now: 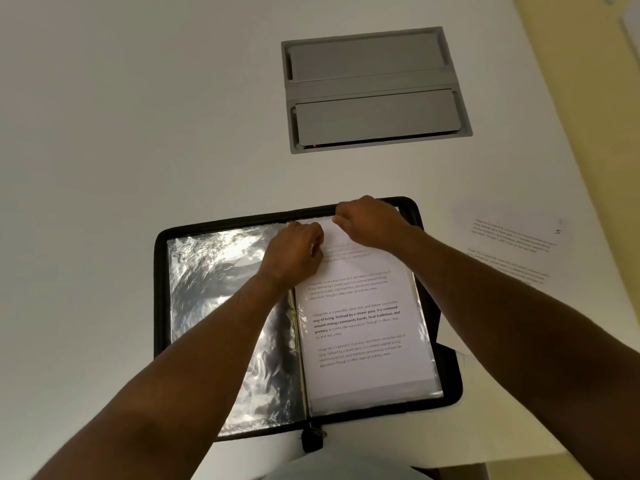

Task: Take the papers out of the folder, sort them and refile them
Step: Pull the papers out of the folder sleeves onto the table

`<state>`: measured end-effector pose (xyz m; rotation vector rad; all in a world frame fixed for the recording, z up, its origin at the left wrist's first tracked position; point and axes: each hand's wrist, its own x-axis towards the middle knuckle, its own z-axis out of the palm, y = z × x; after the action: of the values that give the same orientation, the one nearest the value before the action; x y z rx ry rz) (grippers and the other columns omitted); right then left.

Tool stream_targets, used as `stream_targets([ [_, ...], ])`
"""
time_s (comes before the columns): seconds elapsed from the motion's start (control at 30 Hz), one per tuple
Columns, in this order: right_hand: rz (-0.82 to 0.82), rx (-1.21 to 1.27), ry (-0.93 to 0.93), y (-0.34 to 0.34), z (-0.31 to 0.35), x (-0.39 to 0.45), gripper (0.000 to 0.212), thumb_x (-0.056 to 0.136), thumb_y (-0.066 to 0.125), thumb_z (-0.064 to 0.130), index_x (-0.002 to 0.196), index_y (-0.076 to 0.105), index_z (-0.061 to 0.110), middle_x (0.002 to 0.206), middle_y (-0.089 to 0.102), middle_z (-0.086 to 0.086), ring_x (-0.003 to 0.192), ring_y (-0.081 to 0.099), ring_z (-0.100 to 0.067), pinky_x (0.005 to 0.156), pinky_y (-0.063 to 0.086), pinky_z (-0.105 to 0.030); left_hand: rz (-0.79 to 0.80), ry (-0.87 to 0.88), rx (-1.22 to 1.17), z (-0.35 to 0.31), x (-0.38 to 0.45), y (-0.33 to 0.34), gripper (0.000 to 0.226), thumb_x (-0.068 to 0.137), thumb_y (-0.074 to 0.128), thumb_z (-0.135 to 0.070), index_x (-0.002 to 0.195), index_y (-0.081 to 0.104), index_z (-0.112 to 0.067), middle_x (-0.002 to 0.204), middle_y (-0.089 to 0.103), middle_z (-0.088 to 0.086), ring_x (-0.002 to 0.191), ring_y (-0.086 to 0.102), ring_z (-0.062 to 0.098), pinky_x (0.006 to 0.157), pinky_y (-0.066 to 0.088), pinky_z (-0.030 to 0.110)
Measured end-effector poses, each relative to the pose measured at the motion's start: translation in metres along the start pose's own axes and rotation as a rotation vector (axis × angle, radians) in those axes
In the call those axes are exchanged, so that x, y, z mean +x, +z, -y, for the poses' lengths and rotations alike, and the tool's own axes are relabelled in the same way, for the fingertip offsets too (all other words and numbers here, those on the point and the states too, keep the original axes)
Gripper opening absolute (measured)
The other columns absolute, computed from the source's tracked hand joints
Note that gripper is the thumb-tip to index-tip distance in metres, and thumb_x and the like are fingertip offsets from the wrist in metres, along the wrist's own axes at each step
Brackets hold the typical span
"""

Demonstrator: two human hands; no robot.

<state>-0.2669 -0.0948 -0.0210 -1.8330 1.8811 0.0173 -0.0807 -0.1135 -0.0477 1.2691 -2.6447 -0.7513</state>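
A black zip folder (161, 289) lies open on the white table in front of me. Its left side shows shiny clear plastic sleeves (214, 292). On the right side a printed paper (360, 327) sits in a clear sleeve. My left hand (294, 252) pinches the sleeve's top edge near the spine. My right hand (367, 221) grips the top of the paper at the folder's far edge. A white strip of paper shows between the two hands.
Loose printed sheets (512, 247) lie on the table to the right of the folder, one corner tucked by the folder's right edge. A grey cable hatch (375, 88) is set into the table beyond. The table edge runs diagonally at far right.
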Motion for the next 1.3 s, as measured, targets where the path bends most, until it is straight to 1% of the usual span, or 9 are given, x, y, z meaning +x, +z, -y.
stream_targets([
  [0.07,0.134,-0.158,0.044,-0.007,0.002,0.006,0.027,0.097,0.051,0.036,0.114,0.060,0.016,0.105,0.065,-0.007,0.090,0.061,-0.023,0.080,0.053,-0.040,-0.013,0.010,-0.028,0.003,-0.005,0.000,0.013,0.089,0.059,-0.015,0.101,0.063,-0.013,0.093,0.066,0.004,0.089,0.055,0.019,0.068,0.037,0.025],
  [0.17,0.251,-0.275,0.076,-0.012,0.006,0.011,0.040,0.089,0.066,0.036,0.122,0.057,0.015,0.117,0.059,-0.008,0.104,0.059,-0.026,0.084,0.051,-0.038,-0.025,0.031,-0.034,0.005,-0.012,0.001,0.018,0.090,0.057,-0.013,0.105,0.067,-0.010,0.098,0.069,0.006,0.092,0.058,0.021,0.072,0.036,0.023],
  [0.3,0.275,-0.370,0.094,-0.008,0.013,0.017,0.040,0.084,0.073,0.028,0.118,0.057,0.013,0.112,0.057,-0.007,0.099,0.059,-0.025,0.070,0.043,-0.033,-0.037,0.041,-0.039,0.006,-0.014,0.003,0.019,0.090,0.058,-0.013,0.106,0.068,-0.010,0.099,0.070,0.007,0.092,0.059,0.022,0.075,0.040,0.024],
  [0.47,0.243,-0.443,0.101,-0.002,0.015,0.021,0.038,0.081,0.075,0.020,0.115,0.059,0.014,0.103,0.059,-0.004,0.085,0.057,-0.020,0.065,0.040,-0.032,-0.029,0.040,-0.042,0.006,-0.013,0.004,0.019,0.090,0.058,-0.012,0.106,0.069,-0.010,0.101,0.071,0.007,0.093,0.059,0.022,0.077,0.045,0.027],
  [0.77,0.230,-0.438,0.073,-0.002,0.011,0.028,0.040,0.083,0.073,0.025,0.118,0.058,0.015,0.110,0.058,-0.004,0.097,0.060,-0.021,0.070,0.043,-0.033,-0.029,0.041,-0.047,0.005,-0.012,0.005,0.019,0.089,0.059,-0.013,0.105,0.069,-0.009,0.101,0.070,0.008,0.093,0.059,0.023,0.077,0.037,0.024],
  [0.93,0.228,-0.370,-0.026,-0.009,0.015,0.030,0.024,0.085,0.071,0.031,0.100,0.061,0.016,0.103,0.060,-0.002,0.094,0.056,-0.018,0.075,0.050,-0.035,-0.042,0.038,-0.059,0.004,-0.010,0.004,0.021,0.091,0.059,-0.014,0.109,0.068,-0.008,0.106,0.070,0.009,0.099,0.058,0.023,0.080,0.036,0.023],
  [1.07,0.228,-0.288,0.032,-0.015,0.015,0.035,0.022,0.084,0.072,0.033,0.093,0.063,0.016,0.099,0.064,-0.002,0.088,0.055,-0.018,0.077,0.051,-0.036,-0.052,0.031,-0.075,0.001,-0.008,0.003,0.022,0.091,0.060,-0.016,0.110,0.067,-0.007,0.108,0.069,0.009,0.101,0.058,0.024,0.081,0.036,0.024],
  [1.2,0.180,-0.186,0.097,-0.043,0.010,0.048,0.023,0.083,0.073,0.032,0.097,0.068,0.014,0.100,0.067,-0.003,0.093,0.060,-0.021,0.081,0.051,-0.036,-0.062,0.004,-0.109,0.001,-0.005,0.004,0.033,0.091,0.059,-0.020,0.123,0.060,-0.011,0.119,0.065,0.006,0.109,0.056,0.022,0.088,0.039,0.026],
  [1.3,0.215,-0.162,0.071,-0.072,0.008,0.062,0.023,0.087,0.069,0.030,0.099,0.068,0.011,0.102,0.065,-0.001,0.089,0.055,-0.017,0.078,0.044,-0.030,-0.051,-0.030,-0.152,-0.006,0.000,0.003,0.044,0.091,0.059,-0.022,0.133,0.051,-0.016,0.125,0.061,0.002,0.114,0.053,0.018,0.094,0.043,0.032],
])
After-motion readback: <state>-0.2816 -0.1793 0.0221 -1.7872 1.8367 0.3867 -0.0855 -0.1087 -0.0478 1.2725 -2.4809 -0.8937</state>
